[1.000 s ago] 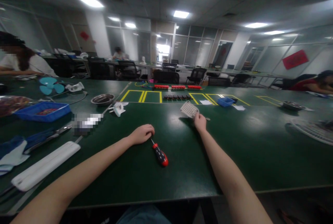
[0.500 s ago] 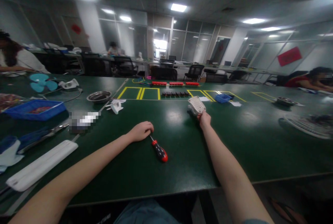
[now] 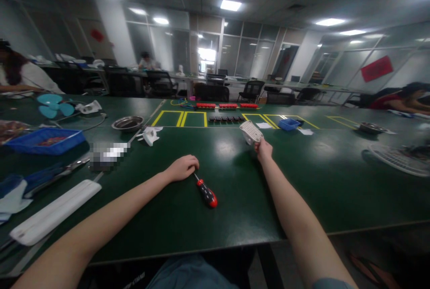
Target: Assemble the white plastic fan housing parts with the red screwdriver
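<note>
My right hand [image 3: 264, 149] is stretched far out over the green table [image 3: 302, 181] and grips a small white perforated plastic cover [image 3: 251, 131], held tilted just above the surface. My left hand [image 3: 183, 167] rests curled in a loose fist on the table, its fingers over the metal shaft tip of a red and black screwdriver [image 3: 206, 192] that lies pointing toward me. Whether the fist holds anything is hidden.
At the left are a blue tray [image 3: 45, 139], a steel bowl [image 3: 127, 123], a white fan part [image 3: 150, 135], a teal fan blade [image 3: 52, 105] and a long white bar [image 3: 53, 213]. Yellow tape boxes [image 3: 183, 118], a small blue bin [image 3: 289, 123] and a white fan grille [image 3: 396, 160] lie farther off. Other people sit at both sides.
My right hand has reached farther forward and lifted the white cover slightly. The left hand and the screwdriver have stayed in place.
</note>
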Tool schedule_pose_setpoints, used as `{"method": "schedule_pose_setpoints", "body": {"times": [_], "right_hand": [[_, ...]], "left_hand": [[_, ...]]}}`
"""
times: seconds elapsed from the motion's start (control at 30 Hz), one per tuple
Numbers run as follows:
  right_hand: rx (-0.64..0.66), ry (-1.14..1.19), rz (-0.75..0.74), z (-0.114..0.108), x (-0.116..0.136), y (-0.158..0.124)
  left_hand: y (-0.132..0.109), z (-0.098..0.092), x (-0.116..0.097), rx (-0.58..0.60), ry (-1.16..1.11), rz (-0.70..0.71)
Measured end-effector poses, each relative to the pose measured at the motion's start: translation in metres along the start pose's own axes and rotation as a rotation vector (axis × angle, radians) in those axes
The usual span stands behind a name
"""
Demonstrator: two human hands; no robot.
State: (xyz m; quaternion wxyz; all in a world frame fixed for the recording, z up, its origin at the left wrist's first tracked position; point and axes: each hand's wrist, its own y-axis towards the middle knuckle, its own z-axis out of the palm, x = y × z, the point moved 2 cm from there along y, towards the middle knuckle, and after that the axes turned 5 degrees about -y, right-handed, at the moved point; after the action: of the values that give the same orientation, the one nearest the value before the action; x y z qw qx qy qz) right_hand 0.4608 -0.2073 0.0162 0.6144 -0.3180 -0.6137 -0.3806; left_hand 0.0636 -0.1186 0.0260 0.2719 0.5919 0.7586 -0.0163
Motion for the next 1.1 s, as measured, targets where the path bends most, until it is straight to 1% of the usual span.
{"method": "schedule_pose_setpoints", "body": {"times": [0.13,0.27,0.37,0.47,0.53,0.6,0.7,0.77,0.83,1.0,1.1], "right_hand": [[-0.003,-0.182,-0.105,0.001,0.000,-0.005],[0.077,-0.399,-0.256,0.007,0.001,-0.019],[0.213,-0.586,-0.425,0.019,0.004,-0.038],[0.418,-0.764,-0.585,0.035,0.007,-0.063],[0.543,-0.847,-0.661,0.046,0.008,-0.080],[0.662,-0.934,-0.753,0.055,0.012,-0.097],[0.829,-1.139,-0.975,0.066,0.020,-0.122],[0.891,-1.249,-1.086,0.071,0.025,-0.134],[0.907,-1.288,-1.110,0.074,0.030,-0.142],[0.912,-1.343,-1.102,0.075,0.043,-0.159],[0.930,-1.277,-1.099,0.075,0.053,-0.179]], "left_hand": [[0.000,0.000,0.000,0.006,0.011,0.003],[0.001,-0.001,-0.003,-0.001,0.012,0.012],[0.001,-0.001,-0.003,-0.011,0.010,0.028],[0.001,0.000,-0.002,-0.033,0.011,0.027],[0.001,-0.002,-0.002,-0.087,0.022,0.016],[0.001,-0.005,-0.001,-0.197,0.034,-0.012],[0.000,-0.013,0.001,-0.374,0.042,-0.084],[-0.001,-0.016,0.003,-0.414,0.040,-0.118],[-0.002,-0.016,0.004,-0.382,0.034,-0.109],[0.000,-0.010,0.004,-0.195,0.064,-0.044],[0.002,-0.005,0.007,-0.138,0.085,-0.036]]}}
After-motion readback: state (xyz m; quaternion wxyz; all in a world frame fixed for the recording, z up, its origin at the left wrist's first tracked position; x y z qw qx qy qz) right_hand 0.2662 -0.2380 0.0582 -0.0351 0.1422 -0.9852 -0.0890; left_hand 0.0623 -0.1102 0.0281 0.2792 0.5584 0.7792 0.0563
